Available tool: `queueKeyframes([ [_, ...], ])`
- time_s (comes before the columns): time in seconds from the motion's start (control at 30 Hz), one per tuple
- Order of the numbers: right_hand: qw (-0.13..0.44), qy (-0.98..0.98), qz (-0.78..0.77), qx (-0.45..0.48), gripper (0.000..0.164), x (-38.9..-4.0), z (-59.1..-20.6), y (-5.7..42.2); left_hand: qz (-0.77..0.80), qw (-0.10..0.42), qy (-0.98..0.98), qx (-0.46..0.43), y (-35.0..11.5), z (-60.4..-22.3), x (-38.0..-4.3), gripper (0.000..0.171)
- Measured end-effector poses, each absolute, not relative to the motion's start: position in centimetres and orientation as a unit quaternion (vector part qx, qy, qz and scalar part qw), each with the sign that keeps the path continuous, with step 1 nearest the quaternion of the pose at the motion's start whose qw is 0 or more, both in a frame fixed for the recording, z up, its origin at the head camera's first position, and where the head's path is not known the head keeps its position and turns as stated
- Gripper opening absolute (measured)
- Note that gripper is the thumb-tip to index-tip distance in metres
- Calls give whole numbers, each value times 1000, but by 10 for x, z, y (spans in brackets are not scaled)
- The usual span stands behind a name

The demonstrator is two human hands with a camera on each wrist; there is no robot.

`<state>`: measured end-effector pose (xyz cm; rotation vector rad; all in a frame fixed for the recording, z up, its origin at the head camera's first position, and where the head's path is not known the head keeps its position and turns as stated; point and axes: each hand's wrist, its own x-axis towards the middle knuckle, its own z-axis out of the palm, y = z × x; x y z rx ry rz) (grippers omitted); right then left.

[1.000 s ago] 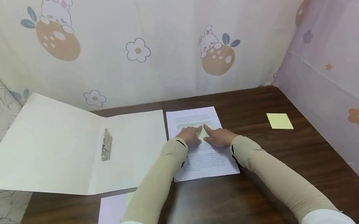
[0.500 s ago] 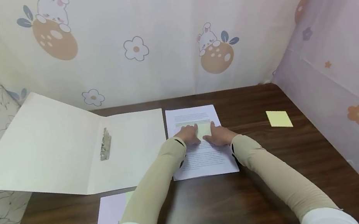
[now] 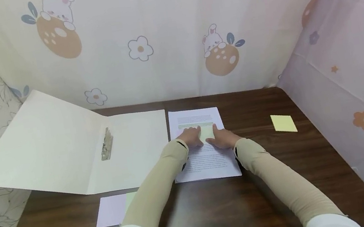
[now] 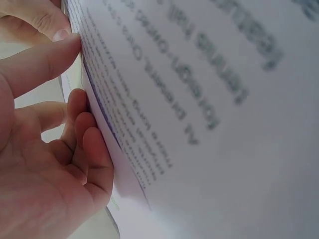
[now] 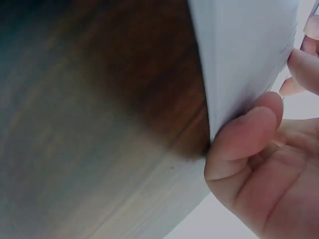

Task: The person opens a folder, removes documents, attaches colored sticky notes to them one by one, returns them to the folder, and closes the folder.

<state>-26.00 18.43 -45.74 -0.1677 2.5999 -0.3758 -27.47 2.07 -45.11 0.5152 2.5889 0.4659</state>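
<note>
A printed sheet atop a small paper stack (image 3: 208, 165) lies flat on the table, with green-highlighted lines near its top. On it is a pale yellow-green sticky note (image 3: 206, 133), framed by both hands. My left hand (image 3: 191, 136) touches the note's left edge with index finger and thumb; in the left wrist view its other fingers (image 4: 97, 157) bend loosely against the page. My right hand (image 3: 223, 138) touches the right edge the same way. Bent fingers (image 5: 246, 134) of the right hand rest at the sheet's side in the right wrist view.
Left of the stack lies an open white binder (image 3: 144, 147) with a metal clip (image 3: 106, 144), its cover raised toward the wall. A yellow sticky note (image 3: 283, 123) is at the right. Lilac paper (image 3: 111, 211) and green paper (image 3: 130, 198) lie front left, partly behind the left sleeve.
Both hands' fingertips have slid apart from the middle of the sticky note to its left and right edges, uncovering more of it. Over the last half second they have stayed there.
</note>
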Motion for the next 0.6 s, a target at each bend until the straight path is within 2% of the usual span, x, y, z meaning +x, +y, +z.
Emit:
queueKeyframes([
  [0.33,251,957,-131,-69,83,-264,-453,184,175,222,939,195,19,-447,-278,78],
  [0.6,255,956,-132,-62,84,-259,-456,184,175,239,936,192,21,-448,-275,79],
])
